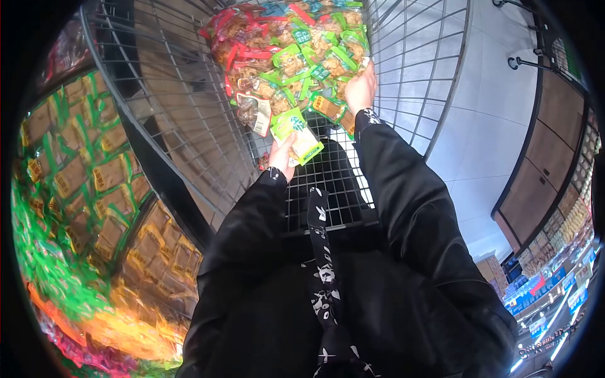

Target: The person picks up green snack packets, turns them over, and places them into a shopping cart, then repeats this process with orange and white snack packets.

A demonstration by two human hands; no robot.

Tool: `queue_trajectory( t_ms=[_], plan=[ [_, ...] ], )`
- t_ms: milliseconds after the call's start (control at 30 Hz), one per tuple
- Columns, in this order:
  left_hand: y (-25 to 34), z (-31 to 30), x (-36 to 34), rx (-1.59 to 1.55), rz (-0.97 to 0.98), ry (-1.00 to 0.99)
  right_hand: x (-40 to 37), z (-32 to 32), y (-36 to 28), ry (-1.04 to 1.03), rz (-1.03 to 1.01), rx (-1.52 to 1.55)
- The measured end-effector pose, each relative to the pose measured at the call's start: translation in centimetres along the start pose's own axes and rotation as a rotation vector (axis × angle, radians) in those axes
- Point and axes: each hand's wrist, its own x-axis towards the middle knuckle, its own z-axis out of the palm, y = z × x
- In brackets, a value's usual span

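- Our left hand (282, 157) is closed around the bottom corner of a light green packet (300, 140), thumb on top. We have this packet at the near edge of a big pile, inside a wire cart (416, 75).
- Our right hand (361, 90) is at the right edge of the pile, by the green-trimmed bags (293, 61). We can't see all its fingers, so we cannot tell how far open it is or if it has hold of a bag.
- Next to the packet, on its left, we see a clear bag with a white label (254, 113).
- Between our two hands, we see a brown pack with green ends (330, 108).
- Farther left in the pile, we see bags with red trim (238, 58).
- We have black sleeves (409, 170) on both arms, with black-and-white cuffs (369, 120).
- Outside the cart, on the left, we see rows of brown packs in green wrap (108, 175).
- On the right, we see a pale floor (482, 135) and brown panels (535, 167).
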Motion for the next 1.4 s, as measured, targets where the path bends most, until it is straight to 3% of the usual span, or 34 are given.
queue_trajectory(
  t_ms=[67, 133, 200, 233, 267, 367, 400, 467, 600, 633, 667, 733, 800, 867, 933, 1000, 1133, 1200, 1333, 1400],
  plan=[
    [-0.2, -1.2, -0.1, -0.021, -0.014, 0.012, -0.2, 0.3, -0.2, -0.058, 0.064, -0.043],
    [-0.4, -2.2, -0.1, -0.019, -0.013, 0.069, -1.0, 1.4, 0.7, 0.022, 0.03, -0.051],
    [-0.3, -3.0, 0.3, 0.014, -0.021, 0.055, -1.7, 1.3, 2.0, -0.074, 0.202, 0.175],
    [-0.2, -2.9, 0.3, 0.011, -0.026, 0.075, -1.8, 4.5, 6.5, -0.031, 0.329, 0.441],
    [0.0, -2.8, 0.4, 0.009, -0.028, 0.095, -2.0, 4.1, 6.0, -0.034, 0.326, 0.438],
    [-0.2, -2.7, 0.8, -0.04, 0.022, 0.054, -3.2, 3.5, 3.9, 0.174, 0.051, -0.122],
    [-0.2, -2.5, 0.7, -0.042, 0.023, 0.056, -3.0, 3.0, 3.3, 0.171, 0.049, -0.122],
    [-0.1, -2.0, 0.5, -0.028, 0.04, 0.044, -2.1, 1.6, 1.4, -0.052, 0.23, -0.037],
    [0.1, -0.8, 0.1, 0.004, 0.04, 0.057, -1.0, 1.1, 0.8, -0.01, 0.001, -0.112],
    [0.1, -0.8, 0.2, 0.012, 0.051, 0.05, -1.4, 1.4, 0.5, 0.129, -0.117, -0.213],
    [0.1, -0.7, 0.2, 0.02, 0.063, 0.042, -1.7, 1.7, 0.3, 0.13, -0.116, -0.215],
    [-0.1, -0.8, 0.5, 0.021, 0.076, 0.039, -2.2, 2.0, -0.5, -0.18, -0.19, 0.097],
    [-0.1, -0.5, 0.7, 0.027, 0.088, 0.028, -3.9, 1.5, -2.5, -0.364, -0.181, 0.072],
    [0.3, 0.1, 0.4, 0.016, 0.13, 0.062, -5.7, 0.0, -4.8, -0.402, -0.142, 0.068],
    [0.5, 0.3, 0.3, 0.015, 0.148, 0.086, -6.9, -1.8, -6.3, -0.321, -0.044, 0.166],
    [0.9, 0.3, 0.1, 0.033, 0.154, 0.12, -7.7, -2.3, -5.6, -0.225, -0.092, 0.298],
    [1.6, 0.3, -0.4, 0.045, 0.133, 0.027, -8.9, -3.5, -3.0, -0.41, -0.052, 0.571],
    [2.0, 0.4, -1.1, 0.059, 0.028, -0.063, -10.3, -4.6, -2.9, -0.708, 0.036, 0.592],
    [2.2, 1.2, -2.7, -0.062, -0.014, -0.026, -11.8, -6.2, -2.7, -0.742, 0.063, 0.552],
    [2.0, 1.8, -3.4, -0.049, 0.009, -0.033, -12.5, -6.3, -2.5, -0.776, -0.018, 0.506]
  ],
)
